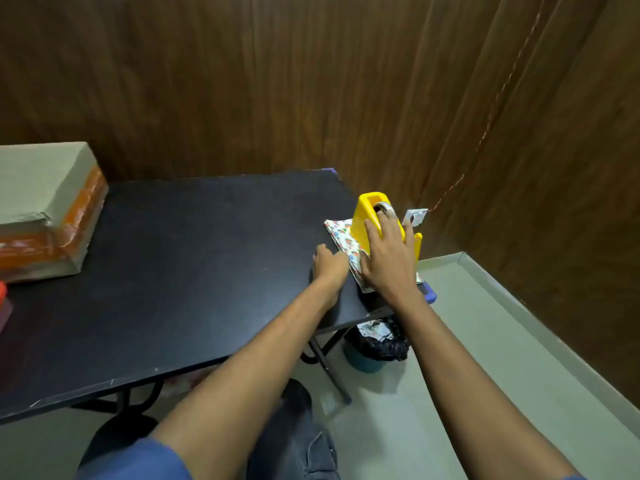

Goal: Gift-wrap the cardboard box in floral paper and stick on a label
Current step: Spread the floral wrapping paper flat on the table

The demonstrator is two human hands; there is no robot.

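At the far left of the black table (180,271) the cardboard box (45,209) is seen, banded with orange tape and not yet wrapped; it lies well apart from both hands. The middle of the table is crossed only by the two forearms.

Toward the right end, the left hand (329,263) is laid on the table at the near-left edge of the folded floral paper (341,235). Its fingers are curled under, seemingly pinching the paper's edge, though the grip itself is hidden by the knuckles. Just beside it, the right hand (388,258) is spread over the yellow tape dispenser (372,220), which stands on the paper. Its fingers are held straight and apart, resting against the dispenser's side and top; no closing around it is shown.

Several risks can be judged from this. If the paper is pulled while the dispenser's weight is on it, the sheet could be torn or creased. If the dispenser is only pushed rather than lifted, it could be tipped off the right edge, which is very near, toward the lined bin (375,344) below. A small white tag (415,216), possibly the label, sits at the far right edge and could be knocked off as well.
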